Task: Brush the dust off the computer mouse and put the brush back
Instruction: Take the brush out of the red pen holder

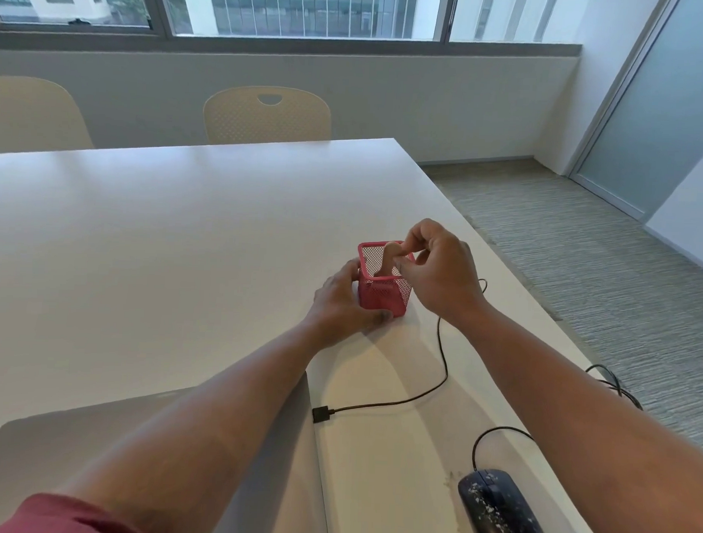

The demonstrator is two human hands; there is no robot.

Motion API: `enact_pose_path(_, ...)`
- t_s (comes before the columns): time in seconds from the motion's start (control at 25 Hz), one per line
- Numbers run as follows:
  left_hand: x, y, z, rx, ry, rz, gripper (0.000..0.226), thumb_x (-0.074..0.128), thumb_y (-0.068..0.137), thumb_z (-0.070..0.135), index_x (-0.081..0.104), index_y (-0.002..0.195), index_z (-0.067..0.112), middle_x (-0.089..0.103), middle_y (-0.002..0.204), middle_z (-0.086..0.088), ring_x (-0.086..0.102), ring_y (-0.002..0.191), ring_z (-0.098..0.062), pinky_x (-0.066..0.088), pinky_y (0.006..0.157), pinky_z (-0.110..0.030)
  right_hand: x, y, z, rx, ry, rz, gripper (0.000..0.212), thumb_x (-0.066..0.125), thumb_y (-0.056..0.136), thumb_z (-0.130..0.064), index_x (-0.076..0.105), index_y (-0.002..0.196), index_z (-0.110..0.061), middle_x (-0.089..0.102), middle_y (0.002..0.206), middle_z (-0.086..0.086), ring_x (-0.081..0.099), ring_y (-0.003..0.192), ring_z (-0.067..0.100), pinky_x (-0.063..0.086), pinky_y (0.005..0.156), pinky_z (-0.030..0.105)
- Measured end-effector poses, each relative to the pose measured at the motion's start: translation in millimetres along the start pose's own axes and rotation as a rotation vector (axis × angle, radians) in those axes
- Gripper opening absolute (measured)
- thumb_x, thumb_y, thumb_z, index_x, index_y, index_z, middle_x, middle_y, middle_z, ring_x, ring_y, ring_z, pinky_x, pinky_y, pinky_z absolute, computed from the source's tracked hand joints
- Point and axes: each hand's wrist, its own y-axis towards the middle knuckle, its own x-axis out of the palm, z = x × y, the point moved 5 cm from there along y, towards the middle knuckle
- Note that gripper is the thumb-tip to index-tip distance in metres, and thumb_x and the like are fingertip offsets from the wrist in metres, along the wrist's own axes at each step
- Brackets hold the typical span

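Note:
A pink mesh holder [384, 297] stands on the white table [164, 228], right of centre. A pale wooden brush handle [387, 259] sticks up out of it; the bristles are hidden inside. My right hand [437, 273] pinches the top of that handle with thumb and fingers. My left hand [346, 300] wraps the holder's left side and front corner. A dark blue computer mouse [500, 510], speckled with white dust, lies at the near right edge of the table, apart from both hands.
The mouse's black cable [442, 349] loops across the table to a loose USB plug [323, 413]. A closed grey laptop [168, 459] lies under my left forearm. White dust flecks [452, 481] lie beside the mouse. Two cream chairs [267, 116] stand at the far side.

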Motion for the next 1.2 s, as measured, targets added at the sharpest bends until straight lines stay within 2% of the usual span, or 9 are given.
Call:
enact_pose_path(0.16, 0.1, -2.5, 2.5, 0.002, 0.021, 0.012, 0.091, 0.100, 0.074, 0.028, 0.054, 0.153, 0.025, 0.069, 0.138, 0.003, 0.057, 0.136, -0.028, 0.043, 0.119, -0.055, -3.7, -0.4, 0.1, -0.026, 0.045, 0.012, 0.027, 0.082, 0.083, -0.014, 0.065, 0.101, -0.026, 0.068, 0.079, -0.018, 0.063, 0.070, 0.004, 0.051, 0.068, 0.024)
enact_pose_path(0.28, -0.5, -3.4, 2.9, 0.003, 0.023, 0.021, 0.091, 0.100, 0.075, 0.028, 0.054, 0.153, 0.025, 0.069, 0.140, 0.003, 0.057, 0.137, -0.028, 0.043, 0.119, -0.054, -7.2, -2.6, -0.6, -0.043, 0.074, 0.003, 0.030, 0.079, 0.087, -0.014, 0.072, 0.115, -0.025, 0.068, 0.083, -0.024, 0.063, 0.075, -0.002, 0.046, 0.070, 0.011)
enact_pose_path(0.52, 0.7, -3.3, 2.1, 0.001, 0.047, 0.023, 0.093, 0.101, 0.074, 0.031, 0.053, 0.153, 0.026, 0.068, 0.141, 0.003, 0.056, 0.136, -0.028, 0.043, 0.119, -0.054, -19.8, -4.1, -5.7, -0.042, 0.329, 0.077, 0.018, 0.074, 0.087, -0.002, 0.076, 0.096, -0.017, 0.077, 0.090, -0.009, 0.062, 0.068, 0.006, 0.055, 0.067, 0.024)
enact_pose_path(0.64, 1.6, -2.7, 2.6, 0.001, 0.056, 0.028, 0.097, 0.102, 0.073, 0.035, 0.051, 0.154, 0.028, 0.067, 0.142, 0.005, 0.055, 0.136, -0.027, 0.045, 0.118, -0.055, -28.0, -3.8, -7.8, -0.041, 0.411, 0.121, 0.016, 0.073, 0.089, -0.002, 0.076, 0.099, -0.013, 0.078, 0.094, -0.002, 0.070, 0.076, 0.009, 0.056, 0.072, 0.022)
enact_pose_path(0.72, 1.1, -1.7, 3.6, 0.006, 0.055, 0.021, 0.101, 0.103, 0.072, 0.033, 0.048, 0.156, 0.028, 0.066, 0.142, 0.004, 0.056, 0.136, -0.027, 0.046, 0.118, -0.054, -35.8, -5.0, -9.7, -0.030, 0.457, 0.147, 0.019, 0.074, 0.090, -0.002, 0.075, 0.099, -0.018, 0.078, 0.093, -0.006, 0.073, 0.081, 0.006, 0.056, 0.075, 0.019)
enact_pose_path(0.84, -3.4, -3.9, 9.1, -0.021, 0.017, -0.068, 0.123, 0.105, 0.070, 0.029, 0.030, 0.168, 0.024, 0.058, 0.152, -0.004, 0.052, 0.144, -0.030, 0.044, 0.123, -0.053, -53.2, -11.2, -12.7, 0.024, 0.539, 0.186, 0.029, 0.075, 0.089, -0.001, 0.074, 0.093, -0.029, 0.076, 0.086, -0.018, 0.071, 0.079, 0.001, 0.055, 0.075, 0.017)
enact_pose_path(0.96, -17.8, -15.1, 16.3, -0.045, 0.042, -0.050, 0.146, 0.105, 0.070, 0.037, 0.005, 0.176, 0.021, 0.038, 0.170, -0.008, 0.034, 0.158, -0.031, 0.033, 0.130, -0.050, -68.4, -19.4, -16.1, 0.092, 0.602, 0.220, 0.026, 0.075, 0.087, 0.001, 0.074, 0.094, -0.025, 0.076, 0.085, -0.014, 0.069, 0.078, 0.004, 0.056, 0.076, 0.021)
enact_pose_path(1.08, -33.0, -51.3, 38.0, 0.082, 0.107, 0.099, 0.142, 0.104, 0.068, 0.042, 0.010, 0.174, 0.025, 0.039, 0.167, -0.008, 0.032, 0.155, -0.032, 0.034, 0.126, -0.056, -86.5, -42.0, -24.5, 0.138, 0.657, 0.251, 0.027, 0.074, 0.086, 0.002, 0.073, 0.092, -0.024, 0.074, 0.087, -0.007, 0.068, 0.083, 0.014, 0.059, 0.079, 0.030)
enact_pose_path(1.2, -34.3, -95.1, 58.4, 0.185, 0.089, 0.151, 0.134, 0.104, 0.066, 0.047, 0.022, 0.170, 0.025, 0.042, 0.160, -0.007, 0.037, 0.147, -0.030, 0.040, 0.121, -0.051, -102.2, -68.9, -30.6, 0.200, 0.711, 0.269, 0.023, 0.071, 0.088, 0.001, 0.072, 0.092, -0.021, 0.073, 0.090, 0.000, 0.068, 0.086, 0.023, 0.058, 0.079, 0.038)
